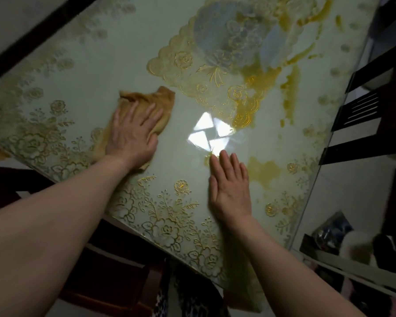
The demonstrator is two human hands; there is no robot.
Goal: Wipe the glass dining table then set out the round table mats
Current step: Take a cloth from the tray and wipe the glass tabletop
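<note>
The glass dining table fills the view, with a gold floral cloth showing under the glass. My left hand lies flat, fingers spread, pressing an orange-tan wiping cloth onto the glass at centre left. My right hand rests flat on the bare glass near the front edge, fingers straight and together, holding nothing. A round lacy gold-edged table mat lies on the table beyond both hands, toward the far right. A bright ceiling-light reflection sits between my hands and the mat.
Dark slatted chairs stand along the table's right edge. A dark chair back runs along the far left side. A low shelf with a white and black object sits at the lower right. Patterned fabric shows below the table's front edge.
</note>
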